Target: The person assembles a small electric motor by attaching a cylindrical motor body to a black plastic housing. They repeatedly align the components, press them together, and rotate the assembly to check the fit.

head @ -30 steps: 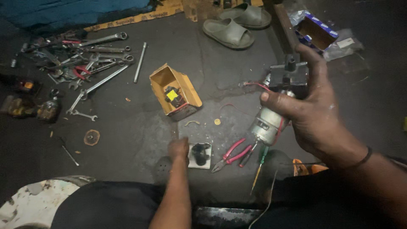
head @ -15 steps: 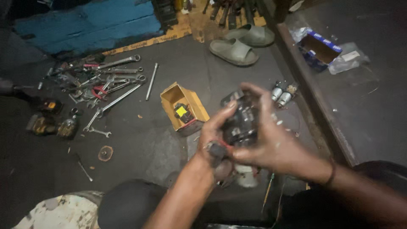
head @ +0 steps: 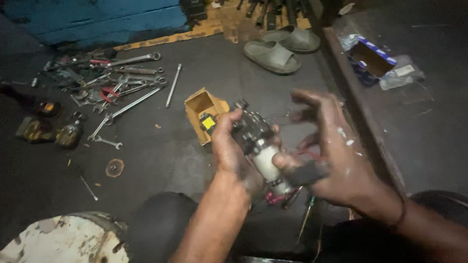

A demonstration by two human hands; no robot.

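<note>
Right hand [head: 336, 160] now spread open beside motor [head: 258, 141], left hand [head: 231, 151] gripping it — bare floor [head: 161, 160] leftward, ledge [head: 360, 126] close right.

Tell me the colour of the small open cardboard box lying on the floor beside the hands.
The small open cardboard box is yellow-orange, best seen in the head view.

A second ago the right hand [head: 336, 160] alone held the small motor [head: 258, 143] up high, while the left hand [head: 234, 151] lay on the floor by the pliers [head: 280, 197]. Now the left hand has the motor in its grip, lower and nearer the body, and the right hand's fingers spread open beside its pale end.
</note>
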